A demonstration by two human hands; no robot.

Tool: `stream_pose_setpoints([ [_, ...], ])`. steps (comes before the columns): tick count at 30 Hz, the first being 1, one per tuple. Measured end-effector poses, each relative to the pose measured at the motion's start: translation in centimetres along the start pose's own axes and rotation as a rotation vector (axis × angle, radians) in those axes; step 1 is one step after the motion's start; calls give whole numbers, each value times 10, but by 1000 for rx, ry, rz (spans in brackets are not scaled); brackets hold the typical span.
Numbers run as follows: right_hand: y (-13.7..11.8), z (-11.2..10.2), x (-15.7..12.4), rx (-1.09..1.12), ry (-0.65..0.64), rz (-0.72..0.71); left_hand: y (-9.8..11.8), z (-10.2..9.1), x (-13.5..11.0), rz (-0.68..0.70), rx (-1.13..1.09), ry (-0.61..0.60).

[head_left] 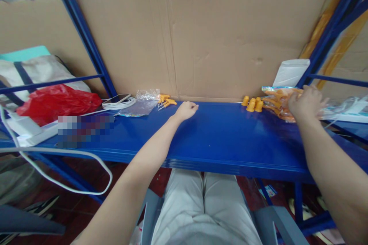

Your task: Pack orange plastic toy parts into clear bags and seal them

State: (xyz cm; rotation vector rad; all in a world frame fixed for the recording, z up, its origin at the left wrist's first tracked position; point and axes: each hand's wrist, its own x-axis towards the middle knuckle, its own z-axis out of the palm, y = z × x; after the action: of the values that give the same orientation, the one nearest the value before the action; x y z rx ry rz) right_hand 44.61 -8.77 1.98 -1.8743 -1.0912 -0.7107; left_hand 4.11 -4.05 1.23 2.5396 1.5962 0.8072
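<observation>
My left hand (186,110) rests on the blue shelf (218,141) near its back edge, fingers curled into a loose fist with nothing visible in them. A couple of small orange plastic pieces (167,100) lie just left of it. My right hand (306,103) is at the right, fingers closed on a clear plastic bag of orange pieces (277,103). Three loose orange pegs (253,104) stand on the shelf just left of that bag.
A cardboard sheet (218,34) lines the back. A clear empty bag (142,104), a phone with coiled white cable (119,101), a red bag (57,101) and a white box (21,126) lie on the left. A white envelope (291,72) leans at the right.
</observation>
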Motion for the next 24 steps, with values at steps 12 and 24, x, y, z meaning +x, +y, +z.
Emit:
stream_pose_setpoints([
  [12, -71, 27, -41, 310, -545, -756, -35, -22, -6, -563, 182, 213],
  [24, -80, 41, -66, 298, -655, -938, -67, -28, -14, -752, 214, 78],
])
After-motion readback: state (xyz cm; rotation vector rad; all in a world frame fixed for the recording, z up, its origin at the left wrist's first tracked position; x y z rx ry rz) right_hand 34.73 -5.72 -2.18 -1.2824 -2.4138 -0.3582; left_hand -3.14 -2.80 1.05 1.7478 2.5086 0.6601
